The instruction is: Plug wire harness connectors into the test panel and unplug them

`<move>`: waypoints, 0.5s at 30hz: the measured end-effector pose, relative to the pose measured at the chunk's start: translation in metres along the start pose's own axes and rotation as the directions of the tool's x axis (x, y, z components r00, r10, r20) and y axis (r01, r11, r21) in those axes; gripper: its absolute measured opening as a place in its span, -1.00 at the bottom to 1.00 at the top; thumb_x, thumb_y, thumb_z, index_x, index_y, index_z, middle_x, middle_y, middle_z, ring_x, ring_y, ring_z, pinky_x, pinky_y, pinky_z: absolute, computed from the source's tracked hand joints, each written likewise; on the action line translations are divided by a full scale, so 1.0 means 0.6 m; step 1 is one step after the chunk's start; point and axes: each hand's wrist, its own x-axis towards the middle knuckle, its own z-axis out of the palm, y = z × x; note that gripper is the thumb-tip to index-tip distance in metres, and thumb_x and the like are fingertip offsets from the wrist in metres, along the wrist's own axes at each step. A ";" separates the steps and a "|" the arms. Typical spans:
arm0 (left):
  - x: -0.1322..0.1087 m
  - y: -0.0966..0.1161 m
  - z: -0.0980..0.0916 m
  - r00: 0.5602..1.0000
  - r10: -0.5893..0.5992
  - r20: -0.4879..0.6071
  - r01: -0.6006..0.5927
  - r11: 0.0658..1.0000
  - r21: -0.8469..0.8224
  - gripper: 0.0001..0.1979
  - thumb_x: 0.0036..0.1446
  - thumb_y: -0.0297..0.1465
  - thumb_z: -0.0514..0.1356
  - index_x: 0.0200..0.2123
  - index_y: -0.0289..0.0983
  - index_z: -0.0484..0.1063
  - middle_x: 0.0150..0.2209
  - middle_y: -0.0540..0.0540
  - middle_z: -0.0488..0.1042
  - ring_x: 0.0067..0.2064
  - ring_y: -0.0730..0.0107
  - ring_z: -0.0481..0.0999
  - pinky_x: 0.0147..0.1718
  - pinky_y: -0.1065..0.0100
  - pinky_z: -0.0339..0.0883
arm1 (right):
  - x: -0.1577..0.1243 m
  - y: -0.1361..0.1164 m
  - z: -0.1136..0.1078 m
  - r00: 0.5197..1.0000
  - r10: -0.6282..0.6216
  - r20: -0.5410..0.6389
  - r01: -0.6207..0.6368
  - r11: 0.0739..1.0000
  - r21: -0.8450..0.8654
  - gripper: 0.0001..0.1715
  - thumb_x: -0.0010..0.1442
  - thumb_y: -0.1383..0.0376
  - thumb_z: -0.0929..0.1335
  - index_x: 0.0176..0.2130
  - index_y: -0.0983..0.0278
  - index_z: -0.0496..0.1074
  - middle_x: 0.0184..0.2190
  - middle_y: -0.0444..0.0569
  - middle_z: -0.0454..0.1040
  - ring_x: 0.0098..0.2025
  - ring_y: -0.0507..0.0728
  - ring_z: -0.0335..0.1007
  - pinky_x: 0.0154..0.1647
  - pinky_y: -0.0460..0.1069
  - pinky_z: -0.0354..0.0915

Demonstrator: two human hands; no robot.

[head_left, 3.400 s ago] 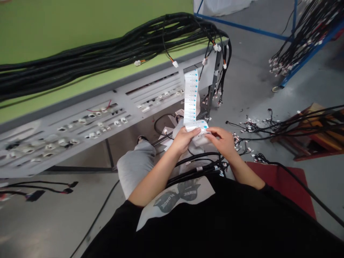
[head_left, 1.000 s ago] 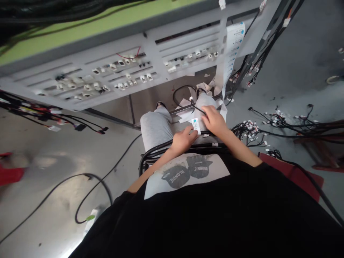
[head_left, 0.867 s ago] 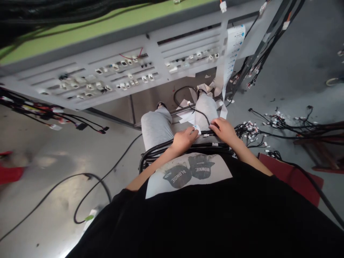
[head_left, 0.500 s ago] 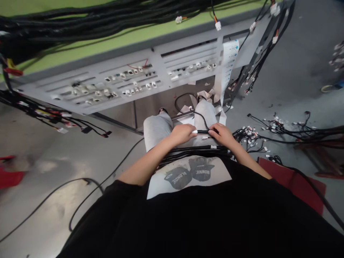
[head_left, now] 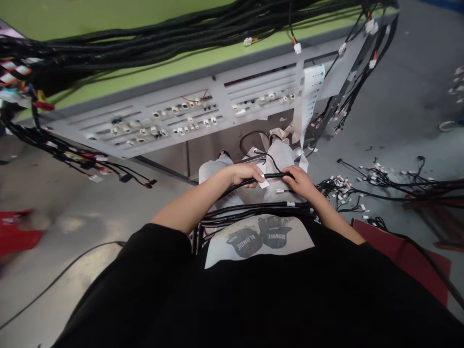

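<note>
A black wire harness [head_left: 272, 176] stretches between my two hands above my lap. My left hand [head_left: 248, 174] is closed round it, and a white label [head_left: 264, 182] sticks out at the fingertips. My right hand [head_left: 297, 180] pinches the same harness a short way to the right, where a thinner cable branches off towards my feet. A small white connector [head_left: 279, 192] hangs just below the held stretch. More black harnesses [head_left: 250, 209] lie across my lap, against my shirt.
In front stands a green-topped bench [head_left: 119, 14] loaded with black cable bundles [head_left: 155, 41]. Its grey front panel [head_left: 221, 104] holds several white connectors. A label strip [head_left: 312, 96] hangs from it. Harness ends [head_left: 337, 188] lie at the right, near a red board [head_left: 398, 256].
My left hand has turned and wrapped round the harness, with the white label now angled downwards at its fingertips. My right hand stays on the harness. The view has shifted slightly.
</note>
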 end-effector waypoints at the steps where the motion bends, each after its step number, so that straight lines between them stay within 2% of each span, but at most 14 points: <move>1: 0.004 -0.004 -0.002 0.999 -0.017 0.028 0.018 0.999 -0.039 -0.84 -0.14 -0.36 0.20 -0.62 -0.33 0.34 -0.75 -0.04 0.23 -0.71 0.50 0.16 -0.74 0.45 0.01 | 0.000 0.001 0.000 1.000 0.000 0.001 0.000 1.000 0.001 -0.75 0.17 0.25 0.22 -0.20 0.30 0.38 -0.26 0.04 0.41 -0.17 0.16 0.27 -0.08 0.05 0.18; 5: 0.018 -0.018 -0.003 0.986 -0.053 0.161 0.066 0.994 -0.081 -0.72 -0.02 -0.22 0.10 -0.61 -0.29 0.32 -0.66 -0.09 0.29 -0.70 0.48 0.15 -0.73 0.38 0.08 | -0.002 0.006 0.002 1.000 -0.005 0.016 0.005 1.000 0.001 -0.76 0.17 0.26 0.22 -0.20 0.29 0.38 -0.26 0.03 0.41 -0.17 0.16 0.27 -0.07 0.05 0.17; 7: 0.019 -0.021 -0.001 0.980 0.005 0.199 0.008 0.998 -0.065 -0.58 0.08 -0.09 -0.03 -0.61 -0.27 0.29 -0.66 -0.09 0.26 -0.72 0.50 0.09 -0.77 0.39 0.03 | -0.003 0.007 0.003 1.000 -0.003 0.021 0.003 1.000 0.003 -0.75 0.17 0.26 0.22 -0.19 0.29 0.38 -0.26 0.03 0.41 -0.17 0.16 0.27 -0.07 0.05 0.17; 9: 0.017 -0.023 0.004 0.984 0.059 0.166 -0.054 0.998 -0.034 -0.47 0.09 0.03 -0.13 -0.60 -0.26 0.27 -0.68 -0.06 0.22 -0.74 0.53 0.04 -0.80 0.42 -0.03 | -0.005 0.007 0.004 1.000 0.009 0.021 -0.009 1.000 0.005 -0.75 0.17 0.25 0.22 -0.19 0.28 0.38 -0.26 0.03 0.41 -0.16 0.16 0.27 -0.07 0.05 0.17; 10: 0.014 -0.023 0.007 0.990 0.072 0.122 -0.073 0.997 0.001 -0.46 0.07 0.07 -0.10 -0.60 -0.26 0.26 -0.69 -0.03 0.20 -0.74 0.54 0.03 -0.80 0.43 -0.04 | -0.005 0.007 0.005 1.000 0.017 0.024 -0.017 1.000 0.006 -0.75 0.17 0.25 0.22 -0.19 0.28 0.38 -0.26 0.03 0.41 -0.16 0.16 0.27 -0.08 0.05 0.17; 12: 0.008 -0.023 0.016 0.993 0.109 -0.037 -0.103 0.986 0.129 -0.53 -0.04 0.05 0.10 -0.56 -0.27 0.27 -0.71 0.03 0.17 -0.74 0.58 0.06 -0.78 0.47 -0.05 | -0.007 0.005 0.007 0.999 0.035 0.030 -0.035 0.999 0.007 -0.75 0.17 0.26 0.21 -0.20 0.29 0.38 -0.27 0.03 0.41 -0.17 0.16 0.27 -0.08 0.05 0.17; 13: 0.004 -0.024 0.021 0.978 0.150 -0.145 -0.118 0.971 0.208 -0.57 -0.10 -0.01 0.20 -0.53 -0.28 0.28 -0.71 0.06 0.17 -0.73 0.59 0.08 -0.77 0.49 -0.04 | -0.007 0.004 0.008 0.999 0.042 0.031 -0.042 0.999 0.007 -0.75 0.17 0.26 0.21 -0.20 0.29 0.38 -0.28 0.03 0.41 -0.18 0.16 0.27 -0.09 0.05 0.17; 15: -0.002 -0.027 0.032 0.900 0.275 -0.339 -0.159 0.930 0.333 -0.62 -0.16 -0.12 0.30 -0.48 -0.30 0.29 -0.70 0.09 0.21 -0.72 0.61 0.15 -0.74 0.53 -0.02 | -0.008 0.002 0.009 0.998 0.049 0.029 -0.049 0.999 0.010 -0.75 0.17 0.26 0.22 -0.20 0.30 0.38 -0.28 0.03 0.40 -0.18 0.16 0.27 -0.10 0.04 0.18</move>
